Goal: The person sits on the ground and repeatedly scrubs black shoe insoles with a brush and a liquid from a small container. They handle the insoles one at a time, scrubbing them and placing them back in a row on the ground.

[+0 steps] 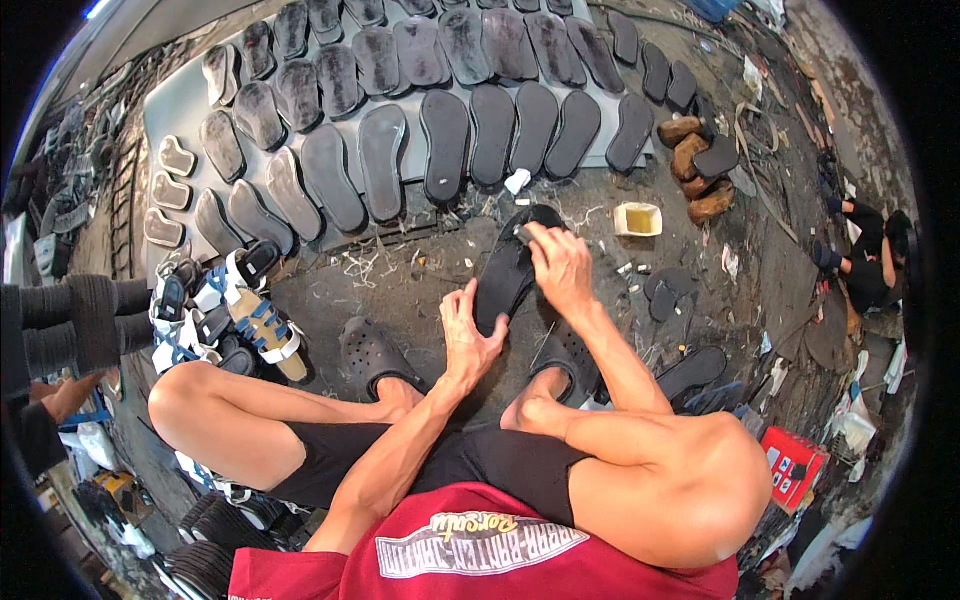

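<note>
**Black sole held between both hands on the workshop floor**

While the person sits low with knees bent outward, a wide grey board [190,100] fills the upper part of the view, covered with rows of dark shoe soles [445,140] laid side by side. Below it the rough floor [400,290] is littered with scraps and trimmings. To the person's left lies a heap of finished sandals with blue and white straps [225,305], and another person's dark sleeve [70,320] reaches in from that edge. On the far right a second person in black [865,260] sits on the ground. A red box [790,465] stands near the right knee, and brown wooden lasts [695,165] are stacked beside the board.

Between the knees, a black sole [505,275] stands tilted, its upper end near the board's edge. The left hand [465,335] grips its lower edge, fingers curled around the side. The right hand [560,265] clasps the upper part and pinches a small pale tool [524,235] against it. A little square cup of yellowish liquid [637,218] sits just beyond the right hand.
</note>
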Available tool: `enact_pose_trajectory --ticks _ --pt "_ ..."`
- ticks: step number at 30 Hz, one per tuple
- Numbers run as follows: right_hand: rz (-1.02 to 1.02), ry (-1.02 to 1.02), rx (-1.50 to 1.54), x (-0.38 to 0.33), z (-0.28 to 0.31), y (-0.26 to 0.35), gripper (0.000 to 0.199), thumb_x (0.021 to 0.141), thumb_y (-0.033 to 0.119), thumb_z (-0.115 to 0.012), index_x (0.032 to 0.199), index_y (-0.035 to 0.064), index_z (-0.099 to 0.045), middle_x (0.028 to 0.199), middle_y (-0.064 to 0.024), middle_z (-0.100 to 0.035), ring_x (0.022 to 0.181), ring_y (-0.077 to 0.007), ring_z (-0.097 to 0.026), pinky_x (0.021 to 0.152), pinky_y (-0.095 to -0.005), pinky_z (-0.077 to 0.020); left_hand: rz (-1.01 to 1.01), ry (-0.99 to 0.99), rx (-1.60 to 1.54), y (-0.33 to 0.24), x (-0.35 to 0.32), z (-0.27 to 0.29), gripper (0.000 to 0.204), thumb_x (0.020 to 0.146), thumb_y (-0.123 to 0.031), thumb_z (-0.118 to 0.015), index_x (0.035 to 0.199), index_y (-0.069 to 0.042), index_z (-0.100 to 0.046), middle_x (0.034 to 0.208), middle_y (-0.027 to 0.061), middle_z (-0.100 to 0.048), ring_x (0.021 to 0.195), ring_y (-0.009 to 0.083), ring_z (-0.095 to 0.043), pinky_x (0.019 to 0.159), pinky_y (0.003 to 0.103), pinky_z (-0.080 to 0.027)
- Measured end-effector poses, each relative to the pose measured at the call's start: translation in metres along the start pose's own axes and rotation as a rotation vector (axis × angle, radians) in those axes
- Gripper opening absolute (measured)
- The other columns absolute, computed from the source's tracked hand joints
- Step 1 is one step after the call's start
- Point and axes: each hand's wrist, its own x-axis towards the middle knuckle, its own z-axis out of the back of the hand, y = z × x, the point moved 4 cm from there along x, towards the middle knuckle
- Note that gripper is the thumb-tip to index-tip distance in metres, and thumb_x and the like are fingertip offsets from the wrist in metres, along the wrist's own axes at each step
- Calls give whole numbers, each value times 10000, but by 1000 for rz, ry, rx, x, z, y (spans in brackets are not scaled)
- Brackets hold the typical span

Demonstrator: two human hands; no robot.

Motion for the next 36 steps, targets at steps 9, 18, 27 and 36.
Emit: enact_pose_trajectory --ticks 9,18,27,36 --pt "-12 182 241 -81 3 65 328 940 119 -748 1264 66 -745 1086 -160 -794 1019 -326 -755 847 -461 -531 418 -493 -305 61 32 39 373 934 2 -572 1301 13 -640 1182 152 -612 1059 266 -629 957 394 -518" --pt "250 185 75 8 -25 48 349 909 89 -682 1227 197 -774 1110 -51 -728 1086 -293 -629 867 -437 -511 165 -16 212 -4 -23 -6 733 757 -169 -921 1394 -20 -591 1287 195 -550 1259 399 -526 1075 506 -462" --pt "-3 -48 -92 4 -14 2 271 1003 156 -681 1268 132 -732 1022 -85 -755 947 -301 -677 845 -473 -474 85 -93 60 4 -19 7 689 832 -139 -797 1474 -27 -577 1293 210 -572 1262 416 -536 1109 512 -441" --pt "71 169 391 -69 2 89 272 952 101 -704 1216 72 -760 1014 -120 -779 910 -256 -724 831 -422 -535 419 -648 -337 73 36 53 418 954 -1 -495 1352 12 -621 1259 154 -602 1092 266 -588 979 410 -484"
